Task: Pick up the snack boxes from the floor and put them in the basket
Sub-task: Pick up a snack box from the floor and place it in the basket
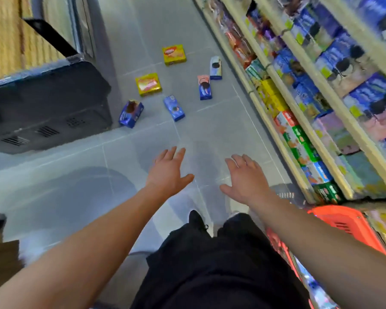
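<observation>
On the floor (210, 121) ahead, six snack boxes (173, 111) lie scattered; left hand (168, 172) and right hand (247, 179) spread, holding nothing; orange basket (348, 221) beside the shelf (263, 112).

Six snack boxes scattered on floor ahead of me, none touching. Two yellow boxes (174, 54) (148, 84) lie flat, far + mid. Four blue boxes: one by shelf side (216, 68), one w/ pink top (204, 87), one centre (174, 107), one leftmost (131, 113). Red basket (348, 221) at my right.

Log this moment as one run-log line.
phase: reaching | left hand: open, empty | right hand: open, empty | snack boxes: six on floor | basket: orange, right side
</observation>
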The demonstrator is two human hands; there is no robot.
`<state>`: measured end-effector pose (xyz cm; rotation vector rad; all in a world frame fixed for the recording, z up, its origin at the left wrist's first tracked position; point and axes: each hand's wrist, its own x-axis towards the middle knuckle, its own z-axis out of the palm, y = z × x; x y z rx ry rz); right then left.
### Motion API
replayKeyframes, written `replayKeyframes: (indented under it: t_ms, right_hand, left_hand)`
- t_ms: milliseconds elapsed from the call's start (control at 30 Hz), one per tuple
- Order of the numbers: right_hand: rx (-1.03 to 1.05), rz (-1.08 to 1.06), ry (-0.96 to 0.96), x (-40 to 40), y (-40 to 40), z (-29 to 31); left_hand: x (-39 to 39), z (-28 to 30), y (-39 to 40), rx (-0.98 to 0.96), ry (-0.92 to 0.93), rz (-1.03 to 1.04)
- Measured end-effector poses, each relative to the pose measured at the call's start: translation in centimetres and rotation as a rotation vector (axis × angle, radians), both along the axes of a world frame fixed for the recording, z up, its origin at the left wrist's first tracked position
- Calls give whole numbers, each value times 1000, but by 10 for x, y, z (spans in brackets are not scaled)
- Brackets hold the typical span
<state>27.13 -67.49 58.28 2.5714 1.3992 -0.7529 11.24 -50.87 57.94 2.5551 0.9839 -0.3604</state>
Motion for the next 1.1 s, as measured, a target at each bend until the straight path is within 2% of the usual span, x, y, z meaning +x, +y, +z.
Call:
replayKeyframes:
  t_ms: [233,467,800,1100]
  right_hand:
    - [32,173,-20,37,137,-13]
    - [6,270,47,103,266,-37]
    - [-39,318,73,200,408,-41]
    - [-120,215,102,253,540,-91]
  left_hand:
    - [2,-10,99,-5,-17,255]
    - [48,-25,193,-35,41,428]
    - [122,-30,313,-130,23,512]
    - [181,-97,452,-244,13,439]
